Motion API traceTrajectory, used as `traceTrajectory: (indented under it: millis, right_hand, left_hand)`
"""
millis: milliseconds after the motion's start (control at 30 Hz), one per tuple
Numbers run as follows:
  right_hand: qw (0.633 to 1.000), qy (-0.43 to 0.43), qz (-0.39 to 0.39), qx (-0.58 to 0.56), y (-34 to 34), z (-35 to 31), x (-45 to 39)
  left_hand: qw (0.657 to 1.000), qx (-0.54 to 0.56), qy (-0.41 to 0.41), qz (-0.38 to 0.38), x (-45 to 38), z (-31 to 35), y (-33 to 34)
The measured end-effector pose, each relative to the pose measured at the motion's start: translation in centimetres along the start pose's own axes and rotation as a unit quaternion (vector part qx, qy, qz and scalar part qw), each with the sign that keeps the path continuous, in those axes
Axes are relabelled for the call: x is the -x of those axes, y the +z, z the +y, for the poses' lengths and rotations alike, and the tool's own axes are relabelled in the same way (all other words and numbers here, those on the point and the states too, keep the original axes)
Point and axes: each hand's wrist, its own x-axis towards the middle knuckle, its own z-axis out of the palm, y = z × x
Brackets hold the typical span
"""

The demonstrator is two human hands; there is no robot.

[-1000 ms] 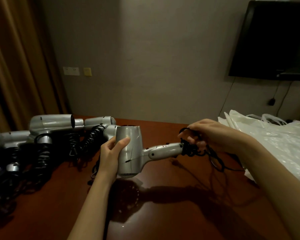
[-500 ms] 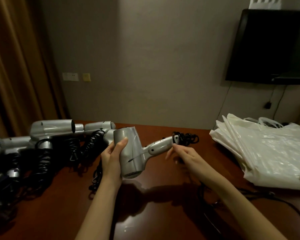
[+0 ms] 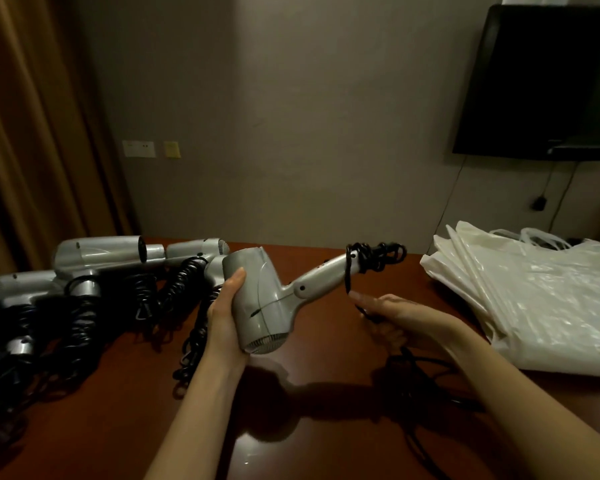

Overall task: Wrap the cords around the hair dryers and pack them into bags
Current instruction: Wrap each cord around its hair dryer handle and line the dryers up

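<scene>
My left hand (image 3: 224, 313) grips the body of a silver hair dryer (image 3: 262, 299), held above the table with its handle pointing up to the right. A black cord (image 3: 374, 259) is bunched in coils around the handle's end. One strand drops from there into my right hand (image 3: 394, 315), which holds it just below the handle, fingers curled round it. The rest of the cord trails under my right forearm onto the table.
Several more silver hair dryers (image 3: 99, 254) with coiled black cords lie in a pile at the left of the brown table (image 3: 291, 427). A stack of white plastic bags (image 3: 534, 292) lies at the right. A wall-mounted TV (image 3: 548, 81) hangs behind them.
The right hand came down from the handle's end, where it held the coils, to below the handle and now draws a strand downward. The dryer's handle tilted upward.
</scene>
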Motion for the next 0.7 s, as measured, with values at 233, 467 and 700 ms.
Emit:
traceTrajectory:
  millis: [233,467,700]
  right_hand:
    - [0.994,-0.002,0.005,0.105,-2.8,-1.7,1.0]
    - [0.932,0.122,-0.076,0.332,-3.3,-4.0,-0.5]
    - [0.888,0.089,-0.113,0.436,-3.5,-6.3,-0.3]
  left_hand:
    - [0.992,-0.032,-0.091,-0.086,0.5,0.6,-0.3]
    - [0.976,-0.134,-0.1,-0.138,1.6,1.4,-0.1]
    - [0.971,-0.171,-0.106,-0.132,1.8,1.2,-0.1]
